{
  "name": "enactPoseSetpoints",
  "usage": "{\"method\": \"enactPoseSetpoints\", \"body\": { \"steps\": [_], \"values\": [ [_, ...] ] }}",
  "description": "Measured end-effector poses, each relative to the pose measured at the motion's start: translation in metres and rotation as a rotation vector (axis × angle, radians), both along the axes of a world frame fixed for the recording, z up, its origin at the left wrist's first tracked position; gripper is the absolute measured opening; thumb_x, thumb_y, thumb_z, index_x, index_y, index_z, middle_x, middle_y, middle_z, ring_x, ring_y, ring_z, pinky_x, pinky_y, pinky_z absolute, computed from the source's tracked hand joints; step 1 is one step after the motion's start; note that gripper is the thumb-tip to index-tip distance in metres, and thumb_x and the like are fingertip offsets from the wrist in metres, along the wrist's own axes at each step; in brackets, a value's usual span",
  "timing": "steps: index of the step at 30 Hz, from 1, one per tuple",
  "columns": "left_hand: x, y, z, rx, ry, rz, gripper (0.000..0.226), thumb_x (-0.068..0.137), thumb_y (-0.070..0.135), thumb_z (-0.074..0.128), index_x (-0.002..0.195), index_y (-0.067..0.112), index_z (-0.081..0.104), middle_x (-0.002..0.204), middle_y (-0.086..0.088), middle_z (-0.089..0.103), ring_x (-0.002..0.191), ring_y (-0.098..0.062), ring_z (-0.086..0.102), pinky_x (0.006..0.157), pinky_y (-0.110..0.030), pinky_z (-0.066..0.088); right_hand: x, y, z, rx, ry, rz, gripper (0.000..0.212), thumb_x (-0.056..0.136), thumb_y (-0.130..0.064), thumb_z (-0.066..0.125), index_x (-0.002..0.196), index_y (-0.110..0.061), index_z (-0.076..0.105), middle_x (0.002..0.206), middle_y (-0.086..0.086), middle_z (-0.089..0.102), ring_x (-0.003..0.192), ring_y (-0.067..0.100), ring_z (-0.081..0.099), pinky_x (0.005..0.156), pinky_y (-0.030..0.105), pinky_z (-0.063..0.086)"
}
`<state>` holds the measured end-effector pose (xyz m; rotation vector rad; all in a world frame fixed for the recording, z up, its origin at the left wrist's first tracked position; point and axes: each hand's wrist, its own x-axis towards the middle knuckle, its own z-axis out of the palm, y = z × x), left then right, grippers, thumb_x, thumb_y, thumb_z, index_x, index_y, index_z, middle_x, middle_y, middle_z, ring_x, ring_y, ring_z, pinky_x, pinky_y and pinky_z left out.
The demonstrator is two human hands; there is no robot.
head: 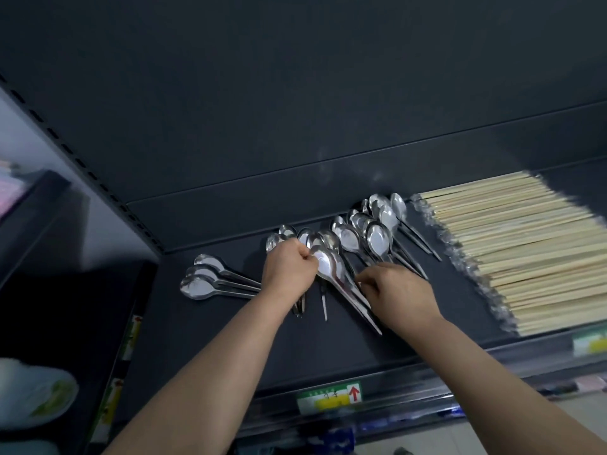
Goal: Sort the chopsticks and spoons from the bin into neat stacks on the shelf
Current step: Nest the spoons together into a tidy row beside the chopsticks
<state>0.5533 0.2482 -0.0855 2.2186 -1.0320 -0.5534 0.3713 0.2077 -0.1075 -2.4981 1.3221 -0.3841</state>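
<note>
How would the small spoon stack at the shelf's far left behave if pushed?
The left spoon stack looks polished metal on a smooth shelf, so it would probably slide. Its spoons lie loosely overlapped, so they would likely fan apart.

We find this to be a retail shop. The dark grey metal shelf [410,323] carries a green-and-yellow paper price tag with a red arrow [329,396] in its front rail, and a slotted dark metal upright [75,159] stands at its left. Identical shiny steel spoons [377,234] and pale wooden chopsticks in clear wrappers [525,251] lie on it in quantity.
</note>
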Motion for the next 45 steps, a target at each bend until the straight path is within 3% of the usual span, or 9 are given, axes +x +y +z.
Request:
{"method": "enactPoseSetpoints", "body": {
  "steps": [5, 10, 18, 20, 24, 29, 37, 41, 45],
  "values": [
    [-0.014, -0.013, -0.01, 0.044, -0.047, 0.017, 0.023, 0.084, 0.021, 0.06, 0.107, 0.02, 0.064, 0.092, -0.002, 0.07, 0.079, -0.026, 0.069, 0.072, -0.038, 0.059, -0.013, -0.011, 0.005, 0.124, -0.038, 0.078, 0.021, 0.092, -0.024, 0.053, 0.106, -0.031, 0.068, 0.105, -0.007, 0.065, 0.097, 0.016, 0.061, 0.071, 0.029, 0.049],
    [-0.018, -0.013, -0.013, 0.121, -0.106, -0.009, 0.022, 0.082, 0.017, 0.058, 0.063, 0.006, 0.061, 0.059, -0.01, 0.057, 0.065, -0.031, 0.063, 0.061, -0.037, 0.055, -0.013, -0.01, 0.004, 0.183, -0.047, 0.131, 0.02, 0.091, -0.029, 0.058, 0.108, -0.029, 0.068, 0.104, -0.006, 0.062, 0.095, 0.015, 0.061, 0.077, 0.03, 0.051],
    [-0.023, -0.01, -0.006, -0.227, 0.434, 0.15, 0.018, 0.096, 0.008, 0.056, 0.079, 0.008, 0.063, 0.077, -0.008, 0.066, 0.06, -0.009, 0.063, 0.052, -0.022, 0.054, 0.003, -0.016, 0.015, 0.535, -0.258, 0.065, 0.031, 0.097, -0.032, 0.052, 0.125, -0.022, 0.058, 0.104, -0.003, 0.068, 0.094, 0.015, 0.065, 0.086, 0.033, 0.052],
    [-0.022, -0.008, -0.004, -0.26, 0.489, 0.149, 0.02, 0.095, 0.008, 0.057, 0.077, 0.009, 0.063, 0.076, -0.008, 0.065, 0.06, -0.009, 0.063, 0.052, -0.021, 0.054, 0.011, -0.011, 0.016, 0.789, -0.364, 0.056, 0.019, 0.1, -0.022, 0.044, 0.112, -0.021, 0.059, 0.086, 0.002, 0.067, 0.073, 0.016, 0.064, 0.071, 0.033, 0.053],
    [-0.015, -0.001, -0.002, -0.222, 0.557, 0.094, 0.012, 0.094, 0.014, 0.062, 0.083, 0.013, 0.065, 0.083, -0.007, 0.067, 0.065, -0.011, 0.065, 0.054, -0.021, 0.055, 0.016, -0.014, 0.008, 0.757, -0.4, -0.094, 0.016, 0.097, -0.021, 0.041, 0.09, -0.023, 0.055, 0.073, 0.004, 0.058, 0.061, 0.019, 0.055, 0.061, 0.037, 0.052],
    [0.01, -0.011, -0.01, -0.127, 0.181, 0.146, 0.013, 0.091, 0.017, 0.064, 0.103, 0.013, 0.066, 0.091, -0.004, 0.068, 0.068, -0.018, 0.067, 0.058, -0.032, 0.058, 0.007, -0.023, 0.007, 0.59, -0.276, -0.186, 0.022, 0.099, -0.022, 0.036, 0.11, -0.012, 0.052, 0.096, 0.015, 0.062, 0.09, 0.036, 0.059, 0.082, 0.045, 0.047],
    [0.006, -0.038, -0.009, 0.086, -0.329, -0.049, 0.036, 0.091, 0.024, 0.061, 0.126, 0.022, 0.057, 0.116, -0.006, 0.066, 0.108, -0.028, 0.06, 0.084, -0.033, 0.047, 0.005, -0.027, 0.011, 0.579, -0.154, -0.127, 0.021, 0.1, -0.024, 0.04, 0.116, -0.012, 0.048, 0.096, 0.007, 0.06, 0.09, 0.03, 0.059, 0.074, 0.035, 0.045],
    [0.006, -0.04, -0.01, 0.101, -0.358, -0.063, 0.022, 0.087, 0.029, 0.068, 0.107, 0.023, 0.062, 0.11, -0.003, 0.061, 0.098, -0.026, 0.062, 0.078, -0.033, 0.046, 0.002, -0.03, 0.006, 0.699, -0.327, -0.18, 0.012, 0.098, -0.015, 0.037, 0.109, -0.019, 0.039, 0.081, -0.002, 0.066, 0.059, 0.019, 0.062, 0.064, 0.035, 0.047],
    [0.008, -0.04, 0.0, 0.028, -0.157, -0.06, 0.008, 0.089, 0.028, 0.067, 0.083, 0.025, 0.062, 0.084, 0.006, 0.063, 0.084, -0.019, 0.062, 0.075, -0.031, 0.049, 0.003, -0.03, 0.005, 0.756, -0.486, -0.239, 0.022, 0.098, -0.014, 0.036, 0.117, -0.023, 0.041, 0.079, -0.003, 0.065, 0.063, 0.017, 0.065, 0.054, 0.029, 0.045]
  ]
}}
